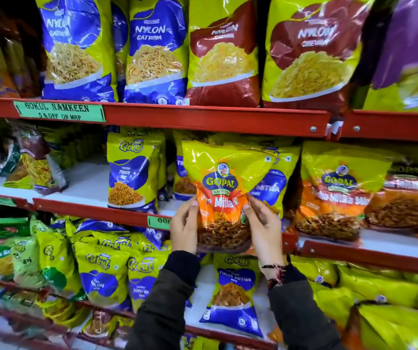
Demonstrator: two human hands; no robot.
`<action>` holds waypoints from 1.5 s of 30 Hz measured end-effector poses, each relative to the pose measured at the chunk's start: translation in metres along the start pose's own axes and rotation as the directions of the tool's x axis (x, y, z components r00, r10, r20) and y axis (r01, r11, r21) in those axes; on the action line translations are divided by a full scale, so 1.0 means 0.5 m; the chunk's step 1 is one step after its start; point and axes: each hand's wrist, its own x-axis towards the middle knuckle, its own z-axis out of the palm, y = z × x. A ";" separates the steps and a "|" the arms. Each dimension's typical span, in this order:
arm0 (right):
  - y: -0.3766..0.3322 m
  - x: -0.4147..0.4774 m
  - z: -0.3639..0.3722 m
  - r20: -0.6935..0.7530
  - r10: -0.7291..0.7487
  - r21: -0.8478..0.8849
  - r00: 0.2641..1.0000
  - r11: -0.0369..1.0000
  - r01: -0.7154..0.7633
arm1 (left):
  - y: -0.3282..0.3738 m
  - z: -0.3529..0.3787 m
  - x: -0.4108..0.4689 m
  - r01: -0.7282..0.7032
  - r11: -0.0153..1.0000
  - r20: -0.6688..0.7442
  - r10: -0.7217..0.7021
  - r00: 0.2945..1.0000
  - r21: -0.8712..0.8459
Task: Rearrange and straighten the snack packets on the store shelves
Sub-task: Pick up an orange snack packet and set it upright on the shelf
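I hold a yellow and orange Gopal packet (224, 188) upright in front of the middle shelf (89, 209). My left hand (184, 227) grips its lower left edge and my right hand (263, 227) grips its lower right edge. Behind it stand blue and yellow Gokul packets (133, 173), one partly hidden at the right (277, 183). Two more Gopal packets (334, 190) stand to the right on the same shelf.
Large Nylon packets in blue (155, 49) and maroon (309, 51) fill the top shelf. A green price label (60, 111) hangs on the red rail. The lower shelf holds several leaning Gokul packets (101, 271). Bare white shelf board (86, 178) shows left of the middle.
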 end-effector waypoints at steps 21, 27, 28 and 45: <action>-0.044 -0.243 -0.471 -0.390 0.055 -0.088 0.919 0.991 -0.096 | 0.011 0.314 -0.392 0.168 0.986 0.178 -0.162 0.971 -0.018; -0.066 -0.253 -0.525 -0.326 0.135 -0.037 0.936 0.987 -0.155 | 0.013 0.334 -0.444 0.175 0.984 0.161 -0.167 0.973 -0.035; -0.066 -0.257 -0.529 -0.308 0.143 -0.025 0.940 0.987 -0.158 | 0.016 0.339 -0.451 0.156 0.987 0.131 -0.149 0.980 -0.042; -0.069 -0.264 -0.523 -0.346 -0.109 -0.305 0.932 0.952 -0.002 | -0.007 0.366 -0.464 -0.043 0.957 -0.014 0.049 0.999 0.287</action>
